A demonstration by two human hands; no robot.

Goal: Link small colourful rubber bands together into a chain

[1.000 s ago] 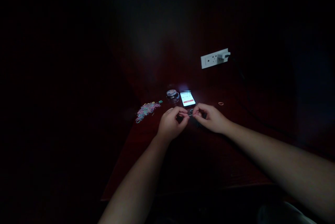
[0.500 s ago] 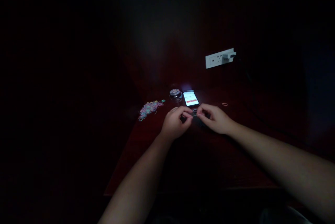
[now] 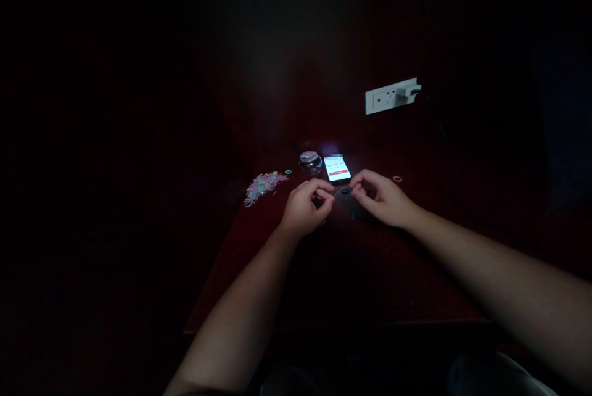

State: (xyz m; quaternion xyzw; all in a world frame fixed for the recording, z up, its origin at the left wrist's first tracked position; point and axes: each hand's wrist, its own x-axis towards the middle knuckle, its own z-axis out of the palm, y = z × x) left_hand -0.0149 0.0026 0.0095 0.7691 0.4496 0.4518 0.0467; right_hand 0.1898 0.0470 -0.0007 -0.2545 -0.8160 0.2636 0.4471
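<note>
My left hand (image 3: 306,206) is closed in a pinch, thumb against fingertips. From the pinch a thin pale strand sticks out, looking like a small rubber band (image 3: 337,193). Just to the right, my right hand (image 3: 380,200) has its thumb and fingers curled together; whether anything is between them is too small and dark to see. A small dark ring (image 3: 345,191) lies between the hands on a dark flat object (image 3: 363,211), which my right hand partly covers. Left of my left hand is a loose pile of small coloured rubber bands (image 3: 264,189).
A lit phone (image 3: 337,169) lies beyond my hands, beside a small lidded jar (image 3: 309,163). One orange rubber band (image 3: 397,179) rests on the dark red table (image 3: 296,288) at the right. A white wall socket (image 3: 391,97) holds a plug. The surroundings are very dark.
The pale strand spanned both hands before; now it shows only at my left fingertips. My hands have drawn slightly apart, and the dark ring shows more fully. The view has tilted down slightly.
</note>
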